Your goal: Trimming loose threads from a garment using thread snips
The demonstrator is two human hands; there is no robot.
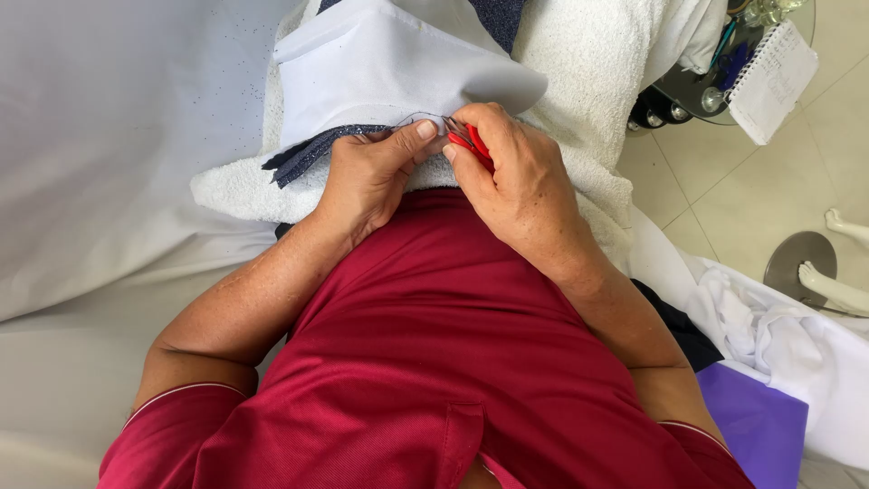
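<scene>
My left hand (369, 172) pinches the edge of a white fabric piece (380, 68) with a dark blue speckled strip (312, 149) along its lower edge. Thumb and fingers press the cloth close to my body. My right hand (511, 177) grips small red-handled thread snips (471, 143), their tips pointing at a dark thread on the fabric edge between the two thumbs. Both hands rest on a white towel (579, 81) laid over my lap.
White sheet (100, 136) spreads to the left. At top right stands a small glass table (697, 86) with a spiral notepad (772, 80) and small items. Right side shows tiled floor, a mannequin foot on a round metal base (801, 263), white cloth and a purple sheet (756, 421).
</scene>
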